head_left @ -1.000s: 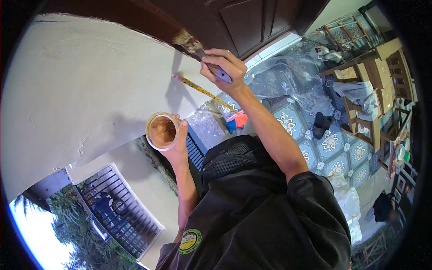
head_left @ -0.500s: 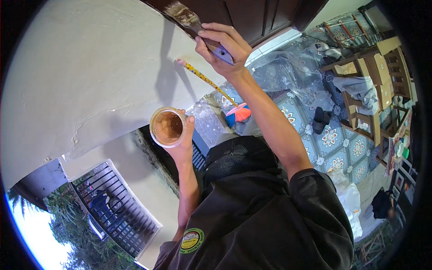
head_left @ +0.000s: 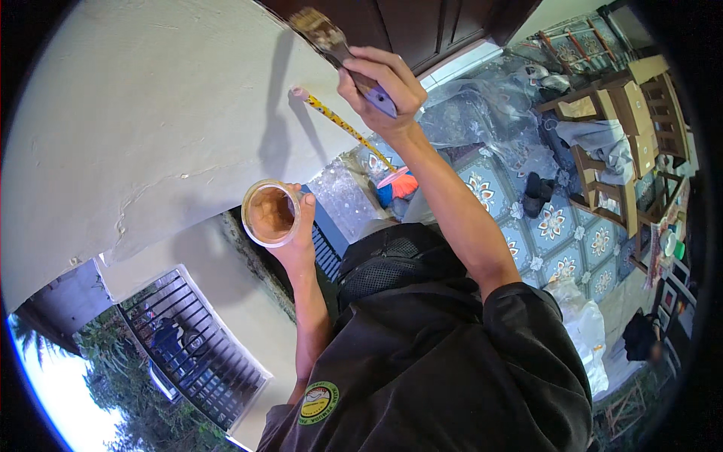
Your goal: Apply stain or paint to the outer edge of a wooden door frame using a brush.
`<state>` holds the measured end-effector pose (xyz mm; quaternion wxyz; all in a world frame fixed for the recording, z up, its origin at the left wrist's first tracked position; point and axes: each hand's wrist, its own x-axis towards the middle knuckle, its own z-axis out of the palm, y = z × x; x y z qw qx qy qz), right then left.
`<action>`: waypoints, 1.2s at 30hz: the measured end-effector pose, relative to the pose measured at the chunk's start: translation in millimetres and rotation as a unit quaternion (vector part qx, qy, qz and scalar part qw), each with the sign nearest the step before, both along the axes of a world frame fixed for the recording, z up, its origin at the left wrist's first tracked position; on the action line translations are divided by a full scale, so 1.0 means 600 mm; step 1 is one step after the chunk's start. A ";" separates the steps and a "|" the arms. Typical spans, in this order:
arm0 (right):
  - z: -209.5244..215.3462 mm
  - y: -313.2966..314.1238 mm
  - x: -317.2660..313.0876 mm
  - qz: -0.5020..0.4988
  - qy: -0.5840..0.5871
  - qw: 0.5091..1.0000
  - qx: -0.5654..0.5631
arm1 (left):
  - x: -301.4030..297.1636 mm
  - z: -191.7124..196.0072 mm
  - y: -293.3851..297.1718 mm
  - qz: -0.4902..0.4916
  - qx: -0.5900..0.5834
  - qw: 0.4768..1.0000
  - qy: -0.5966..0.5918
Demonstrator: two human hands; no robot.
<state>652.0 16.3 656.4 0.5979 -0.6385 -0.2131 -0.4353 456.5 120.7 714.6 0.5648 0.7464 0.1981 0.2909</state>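
My right hand [head_left: 386, 89] is raised and closed around the handle of a flat paintbrush [head_left: 322, 34]. The worn, paint-smeared bristles point up and to the left, by the edge where the pale wall [head_left: 166, 113] meets a dark brown wooden door [head_left: 422, 34]. Lower and to the left, my left hand [head_left: 296, 245] grips a clear plastic cup [head_left: 258, 235] by its side. Brownish-orange paint [head_left: 273, 214] shows inside the cup, which is tilted so that its opening faces me.
A yellow patterned broom handle [head_left: 335, 122] leans at the wall, its orange and blue bristles [head_left: 399, 188] low on the floor. Patterned tiles [head_left: 553, 226], plastic sheeting [head_left: 482, 113], black sandals [head_left: 537, 196] and wooden furniture [head_left: 621, 143] lie right. A barred railing [head_left: 196, 343] is lower left.
My right hand and the paintbrush have shifted slightly right and down. The cup in my left hand has moved a little left. Both grips are the same.
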 end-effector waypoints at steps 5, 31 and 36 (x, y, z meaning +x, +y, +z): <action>-0.014 0.013 0.022 0.025 0.004 1.000 -0.016 | 0.005 0.002 -0.006 -0.024 -0.004 1.000 0.013; -0.069 0.003 0.022 0.035 0.051 0.998 -0.030 | 0.008 -0.003 -0.005 -0.027 0.012 0.999 0.015; -0.131 -0.018 0.000 0.014 0.148 0.988 -0.047 | 0.006 -0.004 -0.003 -0.004 0.004 1.000 0.002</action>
